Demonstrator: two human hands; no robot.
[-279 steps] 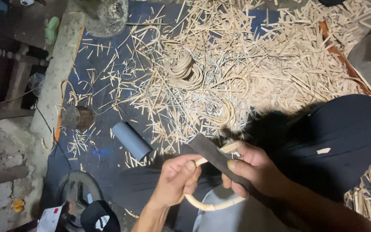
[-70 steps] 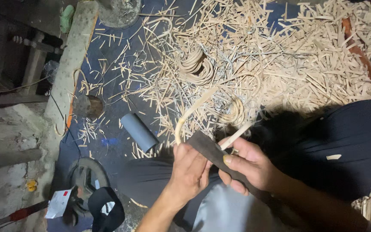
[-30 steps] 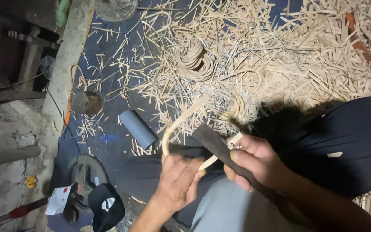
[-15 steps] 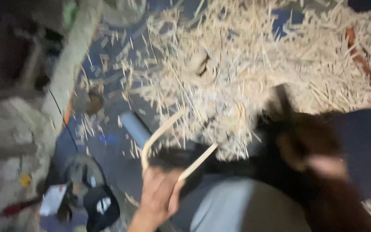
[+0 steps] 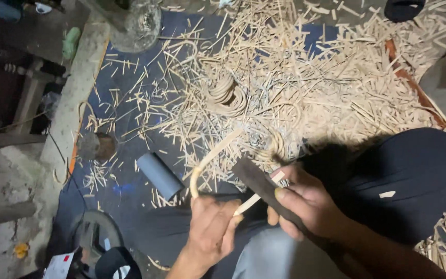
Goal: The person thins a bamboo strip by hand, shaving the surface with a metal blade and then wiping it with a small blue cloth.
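Head view: both hands work low in the middle of the frame, above the person's lap. The left hand (image 5: 213,227) is curled shut around a thin, pale cane strip (image 5: 210,157), gripping it where the strip doubles back on itself. From the fist one part of the strip rises and bends over in an arc toward the upper right; the other, shorter end runs up to the right and meets the blade. The right hand (image 5: 305,204) is wrapped around the handle of a dark, flat-bladed knife (image 5: 254,178), thumb laid along the top, with the blade pointing up and to the left and lying against the short end of the strip. The two hands sit just beside each other, the strip bridging them.

Beneath them the person's grey trouser leg (image 5: 269,256) shows at the bottom edge, and a dark-clothed knee (image 5: 409,181) bulges at the right. The floor is covered by a dark blue mat (image 5: 130,129), and a dense heap of pale cane offcuts (image 5: 331,88) spreads over its upper and right parts. A small coil of cane (image 5: 228,95) lies in the heap, well above the hands. A grey cylinder (image 5: 159,175) lies on the mat just left of the strip's arc. A concrete ledge (image 5: 73,98) borders the mat's left edge.
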